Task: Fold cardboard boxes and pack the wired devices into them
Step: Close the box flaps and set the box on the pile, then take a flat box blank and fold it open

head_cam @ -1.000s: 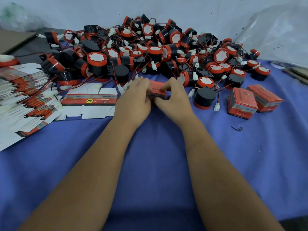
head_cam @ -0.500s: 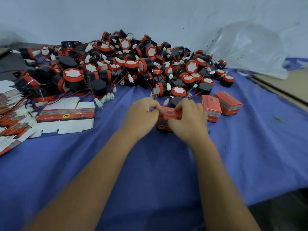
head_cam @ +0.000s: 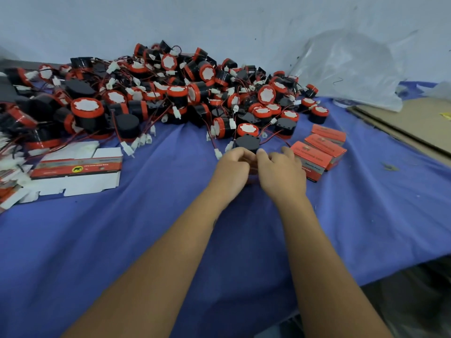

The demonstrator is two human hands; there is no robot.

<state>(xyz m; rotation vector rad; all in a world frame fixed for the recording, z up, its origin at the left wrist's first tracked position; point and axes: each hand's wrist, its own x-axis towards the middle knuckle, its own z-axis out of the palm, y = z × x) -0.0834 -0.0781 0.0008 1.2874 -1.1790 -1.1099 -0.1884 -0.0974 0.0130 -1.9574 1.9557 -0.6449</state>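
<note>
Fingers (head_cam: 240, 154) of the left hand (head_cam: 231, 170) curled inward, fingers of the right hand (head_cam: 280, 173) likewise curled; both hands close together on the bench (head_cam: 122, 240), thumbs nearly meeting. What they pinch is hidden behind the knuckles; only a thin reddish sliver shows between the palms, and whether it is a box cannot be told.

Black wired device (head_cam: 246, 142), round, lying just beyond the fingertips, touching or nearly so.

Heap of wired devices (head_cam: 170, 93), black bodies with red caps and white faces, red-black leads and white plugs tangled throughout, piled against the wall across the far bench.

Three folded boxes (head_cam: 322, 148), red-orange, standing just right of the right hand; the nearest is partly covered by that hand.

Flat box blank (head_cam: 78, 169), unfolded, red printed band with white flaps, left of the hands and well apart.

Stack of further blanks (head_cam: 9, 191) at the left edge, cut off by the frame.

Clear plastic sheet (head_cam: 346, 69), crumpled, far right against the wall.

Brown cardboard sheets (head_cam: 410, 125), right edge, partly cut off.

Blue cloth covers the bench.
</note>
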